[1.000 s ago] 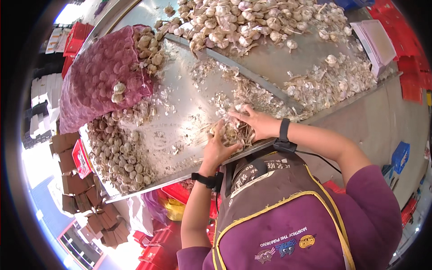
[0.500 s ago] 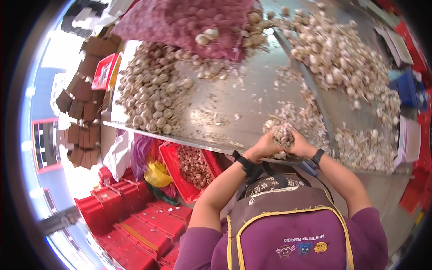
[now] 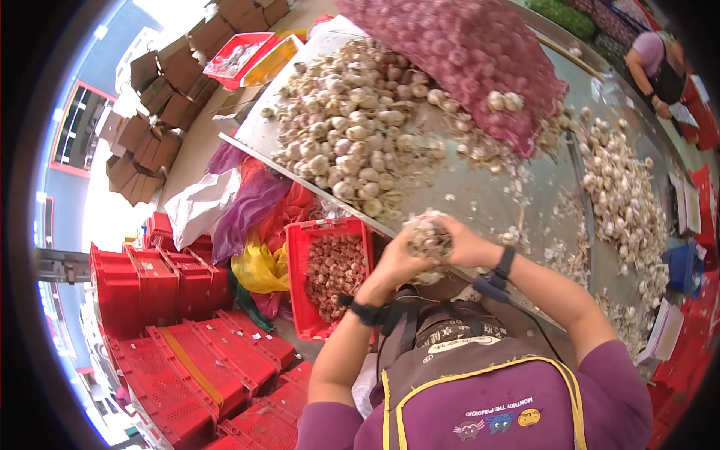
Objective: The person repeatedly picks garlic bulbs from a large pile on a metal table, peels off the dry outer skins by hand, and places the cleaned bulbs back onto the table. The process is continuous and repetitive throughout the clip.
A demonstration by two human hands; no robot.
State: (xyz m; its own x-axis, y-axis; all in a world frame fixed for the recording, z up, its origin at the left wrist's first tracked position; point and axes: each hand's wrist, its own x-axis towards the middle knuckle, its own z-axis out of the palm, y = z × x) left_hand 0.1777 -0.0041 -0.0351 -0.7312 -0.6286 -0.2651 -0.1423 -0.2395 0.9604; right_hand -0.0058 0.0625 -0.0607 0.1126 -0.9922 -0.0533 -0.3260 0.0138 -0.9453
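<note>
My left hand (image 3: 400, 264) and my right hand (image 3: 469, 244) are cupped together around a bunch of garlic (image 3: 429, 235), held at the near edge of the metal table (image 3: 442, 187). Pale bulbs and dark, root-like bits show between the fingers; I cannot tell how many bulbs there are. Just beyond, a heap of whole garlic bulbs (image 3: 349, 139) covers the table's left part. A pink mesh sack (image 3: 465, 56) full of bulbs lies behind it, with two loose bulbs (image 3: 505, 100) on top. Below and left of my hands stands a red crate (image 3: 298, 289) of reddish-brown bulbs or trimmings.
Beyond a metal divider (image 3: 576, 169), more garlic (image 3: 622, 187) spreads along the right. White trays (image 3: 660, 330) and a blue bin (image 3: 684, 268) line that side. Stacked red crates (image 3: 187, 367) and plastic bags (image 3: 259, 262) fill the lower left. Another person (image 3: 654, 64) stands far right.
My hands have moved left along the table edge with the garlic, toward the red crate. The view has turned left, bringing the other person into sight.
</note>
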